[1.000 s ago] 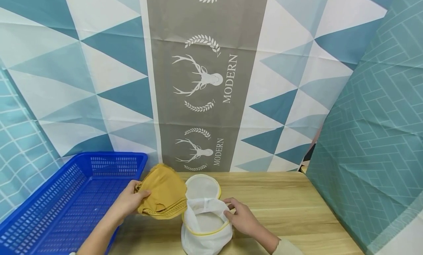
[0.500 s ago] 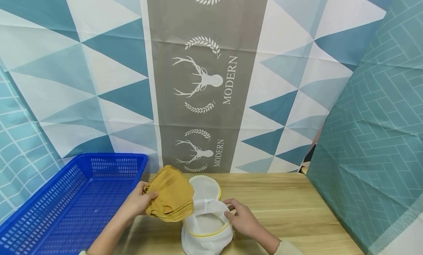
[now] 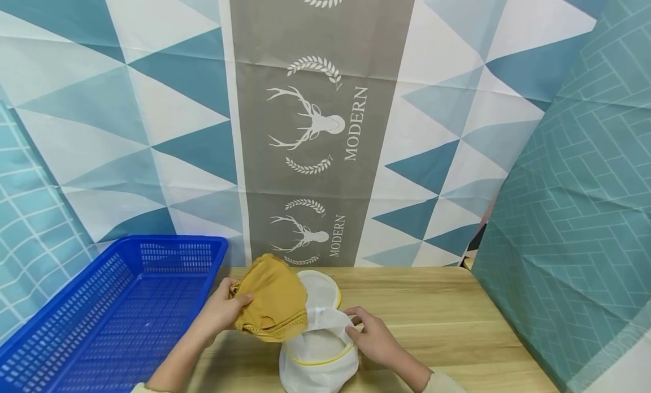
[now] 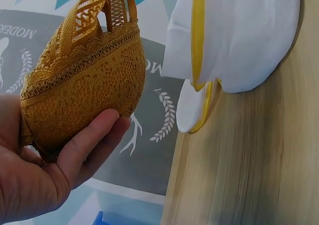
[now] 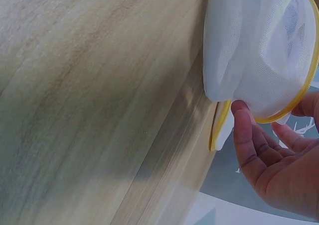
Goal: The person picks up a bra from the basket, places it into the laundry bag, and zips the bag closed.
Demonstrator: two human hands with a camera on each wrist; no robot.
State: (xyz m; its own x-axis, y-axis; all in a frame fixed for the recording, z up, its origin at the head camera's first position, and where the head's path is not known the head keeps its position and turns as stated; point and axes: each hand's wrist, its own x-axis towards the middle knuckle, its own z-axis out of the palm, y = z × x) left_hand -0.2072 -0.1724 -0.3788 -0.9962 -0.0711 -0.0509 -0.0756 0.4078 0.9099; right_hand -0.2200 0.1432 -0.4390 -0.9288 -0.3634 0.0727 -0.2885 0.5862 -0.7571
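A mustard-yellow lace bra (image 3: 274,299), folded with its cups together, hangs in my left hand (image 3: 224,308). In the left wrist view, the fingers (image 4: 89,140) and thumb pinch its lace cup (image 4: 89,90), and its straps stick up on the far side. To its right stands a white mesh laundry bag (image 3: 320,376) with yellow trim, its mouth open upward and its round lid (image 3: 322,288) folded back. My right hand (image 3: 373,333) pinches the bag's right rim between thumb and fingers. The bra overlaps the bag's left rim in the head view; whether they touch I cannot tell.
A blue plastic basket (image 3: 203,280) with slotted walls stands at the left. The wooden table (image 3: 432,319) extends right of the bag. A patterned cloth (image 3: 315,172) hangs behind, and a teal cloth (image 3: 574,223) hangs along the right side.
My left hand has carried the bra a short way to the right, nearer the laundry bag's mouth. The right hand and the bag have stayed in place.
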